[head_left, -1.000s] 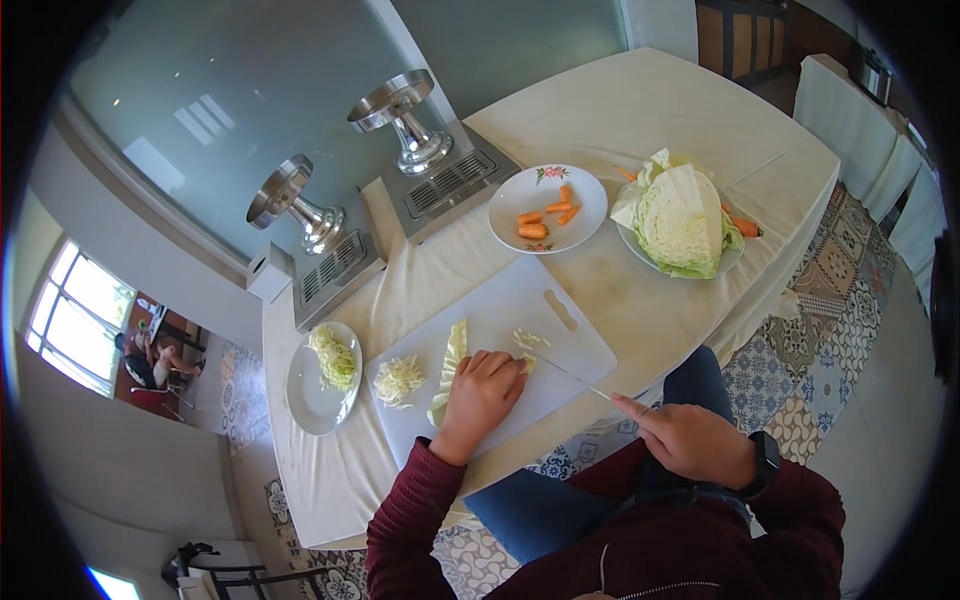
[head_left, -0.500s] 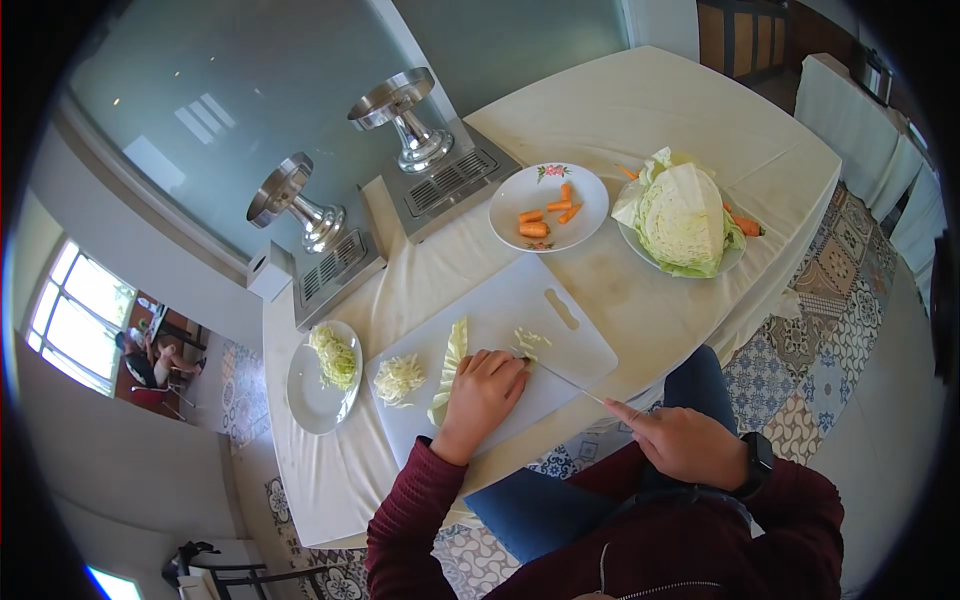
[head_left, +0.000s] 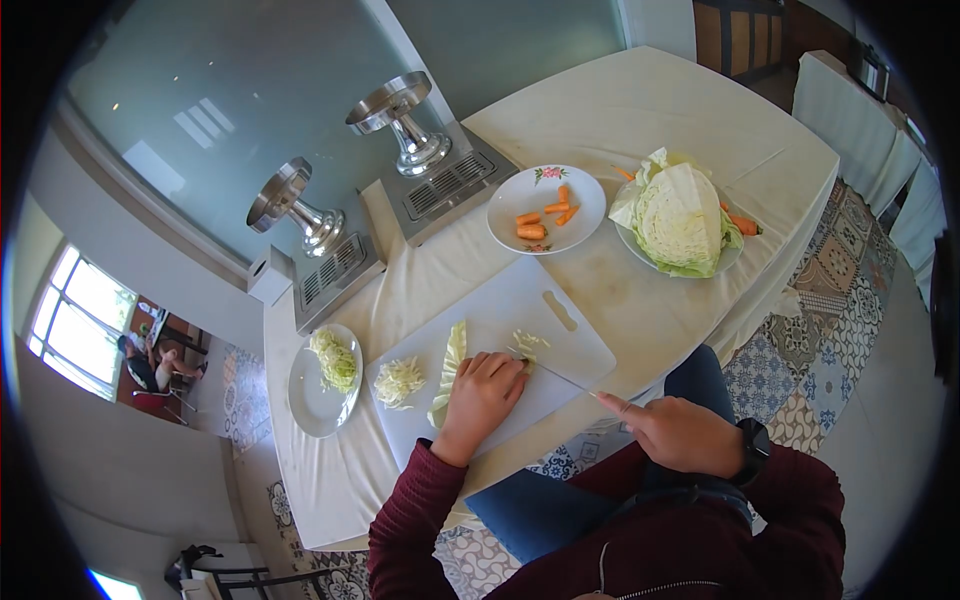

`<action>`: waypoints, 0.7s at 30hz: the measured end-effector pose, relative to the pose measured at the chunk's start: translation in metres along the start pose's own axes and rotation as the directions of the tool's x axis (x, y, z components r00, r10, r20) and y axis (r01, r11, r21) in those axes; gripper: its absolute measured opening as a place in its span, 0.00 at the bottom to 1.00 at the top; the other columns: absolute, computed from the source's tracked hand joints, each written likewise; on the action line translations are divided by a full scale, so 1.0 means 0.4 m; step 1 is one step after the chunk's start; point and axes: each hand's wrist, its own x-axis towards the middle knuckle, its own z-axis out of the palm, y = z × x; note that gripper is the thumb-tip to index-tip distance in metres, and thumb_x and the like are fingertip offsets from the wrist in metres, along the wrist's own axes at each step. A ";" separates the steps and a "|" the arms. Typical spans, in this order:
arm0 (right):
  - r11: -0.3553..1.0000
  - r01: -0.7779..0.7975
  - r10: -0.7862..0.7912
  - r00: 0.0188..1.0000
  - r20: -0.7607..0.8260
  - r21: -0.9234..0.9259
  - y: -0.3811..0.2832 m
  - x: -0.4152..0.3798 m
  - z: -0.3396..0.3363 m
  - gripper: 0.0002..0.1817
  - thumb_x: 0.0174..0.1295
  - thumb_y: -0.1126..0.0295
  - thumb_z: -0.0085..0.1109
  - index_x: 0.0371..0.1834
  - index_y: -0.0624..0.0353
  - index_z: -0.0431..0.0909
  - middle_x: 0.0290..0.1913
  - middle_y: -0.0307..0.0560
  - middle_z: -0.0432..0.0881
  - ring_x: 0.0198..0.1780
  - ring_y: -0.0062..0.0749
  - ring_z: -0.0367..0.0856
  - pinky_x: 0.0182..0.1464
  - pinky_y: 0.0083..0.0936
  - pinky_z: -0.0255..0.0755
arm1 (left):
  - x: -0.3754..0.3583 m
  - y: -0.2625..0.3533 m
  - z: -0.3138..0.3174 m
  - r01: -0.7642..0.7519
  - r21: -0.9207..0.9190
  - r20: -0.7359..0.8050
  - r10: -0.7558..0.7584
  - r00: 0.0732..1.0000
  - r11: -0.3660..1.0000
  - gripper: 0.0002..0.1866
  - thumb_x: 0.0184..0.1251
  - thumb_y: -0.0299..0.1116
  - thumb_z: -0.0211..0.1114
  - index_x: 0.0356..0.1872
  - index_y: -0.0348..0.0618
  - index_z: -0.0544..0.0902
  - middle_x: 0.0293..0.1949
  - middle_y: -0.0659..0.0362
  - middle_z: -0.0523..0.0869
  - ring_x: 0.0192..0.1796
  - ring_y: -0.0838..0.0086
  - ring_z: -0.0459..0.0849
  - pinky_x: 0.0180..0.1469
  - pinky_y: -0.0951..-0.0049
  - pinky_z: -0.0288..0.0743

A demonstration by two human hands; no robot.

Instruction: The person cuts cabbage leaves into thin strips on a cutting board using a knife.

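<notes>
My left hand (head_left: pixel 485 395) is pressed down on the white cutting board (head_left: pixel 505 300), fingers bent and together over a piece of cabbage that is mostly hidden under them. My right hand (head_left: pixel 688 436) grips a knife (head_left: pixel 562 377), index finger stretched along its top, the blade reaching to my left fingertips. Thin cabbage shreds (head_left: pixel 528 343) lie just beyond the blade. Left of my left hand are a cabbage strip (head_left: pixel 450 372) and a heap of shredded cabbage (head_left: pixel 398 383).
A plate (head_left: pixel 312 420) of shredded cabbage stands left of the board. Behind it are a bowl (head_left: pixel 510 200) of carrot pieces and a large cut cabbage (head_left: pixel 680 220) on a plate with carrots. Two metal stands (head_left: pixel 415 150) (head_left: pixel 318 230) line the back. A person (head_left: pixel 145 362) sits far left.
The knife and my right hand have shifted slightly to the left and up. My left hand stays on the cabbage in nearly the same place.
</notes>
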 end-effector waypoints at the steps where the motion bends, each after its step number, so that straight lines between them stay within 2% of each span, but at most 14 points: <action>1: 1.000 0.004 -0.004 1.000 0.006 0.005 0.000 0.005 -0.003 0.36 0.67 0.74 0.51 0.81 0.56 0.60 0.25 0.62 0.80 0.27 0.59 0.82 0.32 0.49 0.75 | 0.000 0.000 0.000 0.002 0.002 0.002 -0.002 1.000 1.000 0.09 0.58 0.28 0.74 0.40 0.46 0.87 0.39 0.62 0.85 0.44 0.66 0.84 0.48 0.63 0.76; 7: 0.996 0.078 -0.081 0.994 -0.071 -0.038 0.009 0.070 0.033 0.35 0.67 0.75 0.51 0.81 0.58 0.61 0.25 0.62 0.80 0.27 0.59 0.82 0.32 0.50 0.74 | 0.002 0.003 -0.003 -0.005 0.009 -0.009 0.006 1.000 1.000 0.10 0.57 0.27 0.75 0.39 0.44 0.86 0.39 0.60 0.85 0.45 0.63 0.85 0.48 0.62 0.78; 10: 0.997 0.057 -0.060 0.997 -0.054 -0.045 0.012 0.102 0.051 0.34 0.71 0.72 0.51 0.82 0.53 0.59 0.27 0.65 0.81 0.29 0.60 0.83 0.35 0.49 0.76 | -0.004 -0.007 0.001 -0.020 0.029 0.010 0.020 1.000 0.999 0.11 0.57 0.31 0.76 0.40 0.44 0.87 0.40 0.61 0.85 0.45 0.65 0.84 0.49 0.63 0.77; 16: 0.997 0.058 -0.062 0.995 -0.078 -0.060 0.011 0.094 0.060 0.35 0.68 0.74 0.52 0.81 0.57 0.61 0.27 0.63 0.80 0.29 0.59 0.83 0.34 0.49 0.77 | -0.001 0.003 -0.006 -0.008 0.014 0.020 0.007 1.000 1.000 0.17 0.53 0.40 0.80 0.39 0.42 0.87 0.41 0.60 0.86 0.45 0.65 0.85 0.49 0.63 0.78; 21: 1.000 0.027 -0.028 0.996 -0.080 -0.014 0.004 0.047 0.051 0.34 0.69 0.73 0.51 0.80 0.57 0.62 0.26 0.64 0.81 0.30 0.59 0.83 0.34 0.49 0.77 | 0.001 0.002 -0.008 -0.009 0.015 0.010 0.009 1.000 1.000 0.17 0.53 0.41 0.80 0.38 0.42 0.88 0.41 0.59 0.87 0.45 0.64 0.85 0.50 0.62 0.79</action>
